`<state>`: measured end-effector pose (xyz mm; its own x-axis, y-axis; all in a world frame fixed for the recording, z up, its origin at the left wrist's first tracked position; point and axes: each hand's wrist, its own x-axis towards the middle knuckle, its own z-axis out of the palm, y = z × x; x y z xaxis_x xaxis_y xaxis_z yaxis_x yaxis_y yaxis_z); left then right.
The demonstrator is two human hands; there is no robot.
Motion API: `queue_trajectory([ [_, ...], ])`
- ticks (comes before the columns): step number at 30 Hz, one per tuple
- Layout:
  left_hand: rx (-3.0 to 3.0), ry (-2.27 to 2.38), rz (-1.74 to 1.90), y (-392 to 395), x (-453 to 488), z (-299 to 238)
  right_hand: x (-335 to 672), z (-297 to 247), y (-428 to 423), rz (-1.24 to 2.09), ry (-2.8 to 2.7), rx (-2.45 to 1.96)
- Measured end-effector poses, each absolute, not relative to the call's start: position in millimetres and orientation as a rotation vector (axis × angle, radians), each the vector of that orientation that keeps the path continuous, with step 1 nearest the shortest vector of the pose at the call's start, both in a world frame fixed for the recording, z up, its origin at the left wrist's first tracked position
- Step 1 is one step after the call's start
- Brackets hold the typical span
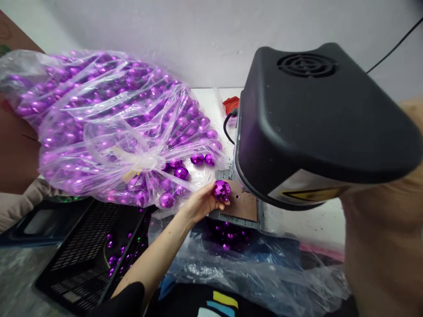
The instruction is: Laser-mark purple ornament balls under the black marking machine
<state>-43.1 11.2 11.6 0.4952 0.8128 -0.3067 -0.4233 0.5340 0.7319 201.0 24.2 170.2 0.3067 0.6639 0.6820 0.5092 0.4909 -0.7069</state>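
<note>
My left hand (203,203) reaches in from the lower left, its fingers closed around a shiny purple faceted ball (222,190). The ball is at the left side of a brown board (243,204) with a small dark hole in it. Under the board lies a grey base plate (260,215). A black machine head (317,119) with a round vent and a yellow warning label overhangs the board's right side. My right hand is out of sight.
A large clear plastic bag (145,160) full of purple balls lies on the white table (205,94) at left, several loose balls (181,173) near it. A black crate (79,255) with purple balls stands lower left. Clear plastic sheeting (257,268) covers my lap. Cardboard (380,246) stands at right.
</note>
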Motion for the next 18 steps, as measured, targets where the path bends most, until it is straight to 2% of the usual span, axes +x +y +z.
queue_trajectory([
  [10, 1.757, 1.118, 0.987, -5, -12, -10, 199, 173, 28, 0.115, -1.333, -1.095],
  [18, 2.037, 1.122, 0.851, -1, -5, -20, 199, 172, 28, 0.124, -1.341, -1.116],
])
